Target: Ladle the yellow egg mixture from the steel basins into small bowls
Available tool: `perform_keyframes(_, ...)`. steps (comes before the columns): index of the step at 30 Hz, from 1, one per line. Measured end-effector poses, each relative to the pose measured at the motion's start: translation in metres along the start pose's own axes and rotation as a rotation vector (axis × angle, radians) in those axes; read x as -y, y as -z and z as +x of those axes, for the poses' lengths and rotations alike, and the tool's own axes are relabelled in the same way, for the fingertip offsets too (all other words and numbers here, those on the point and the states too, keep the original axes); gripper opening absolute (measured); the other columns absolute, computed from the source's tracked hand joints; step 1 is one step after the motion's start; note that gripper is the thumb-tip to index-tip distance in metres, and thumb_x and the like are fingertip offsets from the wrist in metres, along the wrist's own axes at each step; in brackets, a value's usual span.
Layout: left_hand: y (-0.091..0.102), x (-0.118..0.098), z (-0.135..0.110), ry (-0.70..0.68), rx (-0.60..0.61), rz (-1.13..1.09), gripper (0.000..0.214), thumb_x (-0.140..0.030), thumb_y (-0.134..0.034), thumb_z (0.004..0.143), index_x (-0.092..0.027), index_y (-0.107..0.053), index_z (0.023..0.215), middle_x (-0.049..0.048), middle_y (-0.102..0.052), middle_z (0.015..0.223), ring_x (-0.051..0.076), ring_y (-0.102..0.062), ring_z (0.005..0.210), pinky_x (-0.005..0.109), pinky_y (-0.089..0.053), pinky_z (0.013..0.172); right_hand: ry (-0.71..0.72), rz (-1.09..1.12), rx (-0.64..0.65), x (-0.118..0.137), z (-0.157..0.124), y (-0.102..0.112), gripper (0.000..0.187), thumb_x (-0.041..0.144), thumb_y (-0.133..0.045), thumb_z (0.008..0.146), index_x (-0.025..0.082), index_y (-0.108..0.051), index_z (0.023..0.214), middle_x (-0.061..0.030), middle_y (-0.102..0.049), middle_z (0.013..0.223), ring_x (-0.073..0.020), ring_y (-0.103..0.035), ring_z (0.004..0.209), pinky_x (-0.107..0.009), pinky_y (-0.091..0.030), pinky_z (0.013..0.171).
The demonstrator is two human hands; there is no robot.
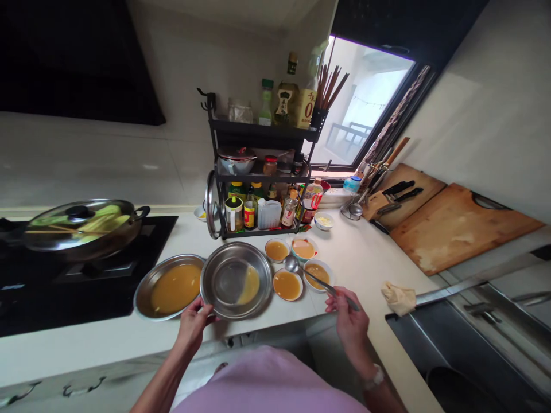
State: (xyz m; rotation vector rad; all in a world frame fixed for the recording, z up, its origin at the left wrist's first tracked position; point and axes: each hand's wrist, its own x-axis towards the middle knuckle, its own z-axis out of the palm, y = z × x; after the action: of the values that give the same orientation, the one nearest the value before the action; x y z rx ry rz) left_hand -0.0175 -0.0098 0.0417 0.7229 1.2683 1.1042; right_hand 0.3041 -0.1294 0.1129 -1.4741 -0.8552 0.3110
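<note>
My left hand (196, 322) pinches the near rim of a round steel basin (219, 281), which is tilted so a little yellow-brown liquid (249, 285) pools at its right side. In my right hand (349, 321) is a steel ladle (291, 264), its bowl above a group of small bowls. Brown liquid fills these: a back-left bowl (276, 250), a back-right bowl (303, 249), a front-left bowl (287, 285) and a front-right bowl (317, 275). Left of the tilted basin stands a second steel basin (142, 298) holding more of the brown liquid.
A lidded pan (81, 229) sits on the black hob (155, 229) at left. Behind the bowls stands a black rack (262, 133) of bottles and jars. At right are a knife block (379, 203), a cutting board (456, 229) and the sink (451, 344) with its tap.
</note>
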Motion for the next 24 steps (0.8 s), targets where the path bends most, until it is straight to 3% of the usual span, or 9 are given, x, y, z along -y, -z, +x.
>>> perform_keyframes(7,-0.002,-0.006,-0.004,-0.053,0.022,0.035,0.030,-0.027,-0.072,0.051,-0.017,-0.044,0.053,-0.0075,-0.048,0.051,0.009,-0.047,0.049,0.026,-0.051,0.048,0.111,0.098,0.309,-0.023,-0.018,-0.055,0.022,0.034,-0.048,0.090,0.019,-0.062,0.096,-0.0015,-0.061,0.071,-0.0124,-0.059,0.053,-0.025,-0.053,0.048)
perform_keyframes(14,-0.003,-0.015,-0.011,-0.108,0.027,0.064,0.032,-0.029,-0.072,0.053,-0.018,-0.042,0.052,-0.0073,-0.046,0.050,0.008,-0.046,0.048,0.026,-0.052,0.049,0.214,0.030,0.497,-0.031,-0.020,-0.075,0.023,0.031,-0.046,0.090,0.021,-0.066,0.096,-0.0055,-0.060,0.085,-0.0140,-0.062,0.066,-0.024,-0.054,0.051)
perform_keyframes(17,-0.003,-0.018,-0.015,-0.119,0.022,0.074,0.033,-0.030,-0.072,0.053,-0.018,-0.042,0.051,-0.0070,-0.046,0.049,0.008,-0.045,0.047,0.026,-0.051,0.048,0.093,0.038,0.463,-0.034,-0.026,-0.081,0.025,0.037,-0.048,0.089,0.019,-0.065,0.093,-0.0033,-0.061,0.074,-0.0125,-0.060,0.055,-0.024,-0.053,0.048)
perform_keyframes(21,-0.002,-0.020,-0.016,-0.103,-0.001,0.067,0.033,-0.032,-0.072,0.052,-0.018,-0.042,0.052,-0.0069,-0.047,0.051,0.008,-0.046,0.047,0.026,-0.052,0.048,-0.209,0.158,0.286,-0.043,-0.028,-0.087,0.034,0.048,-0.051,0.084,0.016,-0.059,0.092,0.0014,-0.059,0.055,-0.0118,-0.055,0.042,-0.023,-0.048,0.041)
perform_keyframes(24,0.000,-0.021,-0.015,-0.083,-0.002,0.069,0.030,-0.033,-0.072,0.051,-0.017,-0.046,0.055,-0.0062,-0.049,0.054,0.009,-0.049,0.049,0.026,-0.052,0.048,-0.346,0.265,0.185,-0.042,-0.022,-0.088,0.037,0.051,-0.058,0.077,0.016,-0.056,0.090,0.0023,-0.058,0.052,-0.0127,-0.054,0.042,-0.022,-0.045,0.038)
